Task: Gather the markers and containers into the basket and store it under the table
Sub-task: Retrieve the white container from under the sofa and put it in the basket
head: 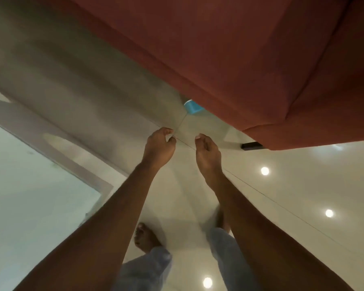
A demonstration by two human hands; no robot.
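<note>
My left hand (159, 145) and my right hand (207, 152) reach forward side by side over the glossy floor, a little apart. Their fingers are loosely curled and nothing is in them. Just beyond the fingertips, a small piece of a blue object (192, 107) shows under the lower edge of a large red fabric-covered surface (229, 59). The rest of it is hidden, so I cannot tell whether it is the basket or a container. No markers are visible.
The red surface fills the upper right, with a dark foot (251, 145) at its bottom edge. A pale frame with a glass panel (29, 185) runs along the left. My bare feet (144, 238) stand on cream tiles that reflect the ceiling lights.
</note>
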